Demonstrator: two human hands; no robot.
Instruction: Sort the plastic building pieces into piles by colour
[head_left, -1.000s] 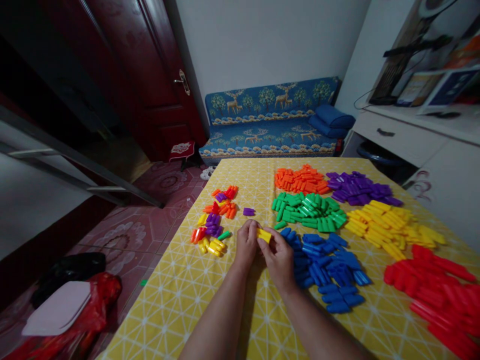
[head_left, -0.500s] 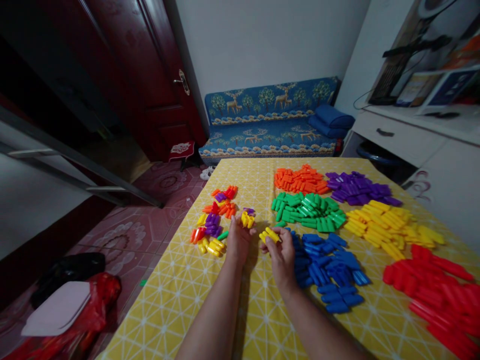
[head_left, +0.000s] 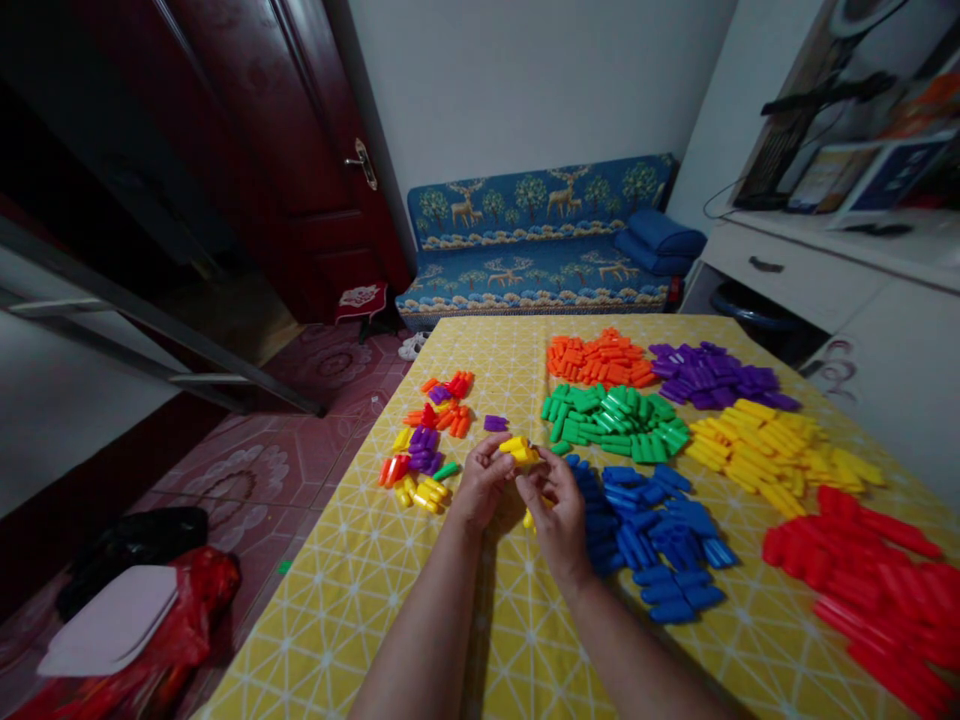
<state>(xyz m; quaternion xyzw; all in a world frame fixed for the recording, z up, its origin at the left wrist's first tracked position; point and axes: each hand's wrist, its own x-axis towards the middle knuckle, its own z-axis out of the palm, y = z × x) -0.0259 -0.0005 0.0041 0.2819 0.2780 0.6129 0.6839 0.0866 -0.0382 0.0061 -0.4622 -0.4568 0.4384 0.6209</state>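
Note:
Both hands meet over the table's middle around yellow bullet-shaped plastic blocks (head_left: 519, 449). My left hand (head_left: 482, 487) is closed on their left side. The thumb and fingers of my right hand (head_left: 559, 512) are closed at their right side. Another bit of yellow shows below, by the right palm; whether it is held or lying on the table I cannot tell. Just beyond the left fingers lies a purple block piece (head_left: 495, 423). A green block (head_left: 446, 470) and joined yellow blocks (head_left: 426, 494) lie left of the left hand. Blue blocks (head_left: 634, 520) are piled against the right hand's side.
Piles of orange (head_left: 600, 358), green (head_left: 615, 420), purple (head_left: 720, 377), yellow (head_left: 772, 450) and red blocks (head_left: 870, 580) cover the right of the yellow patterned tablecloth (head_left: 360, 600). Mixed-colour clusters (head_left: 424, 450) lie at left. A blue sofa (head_left: 525, 250) stands beyond.
My hands have come together, the right one moving slightly left and turning. The yellow blocks, apart in each hand before, now meet between the fingers. The purple piece is more fully uncovered.

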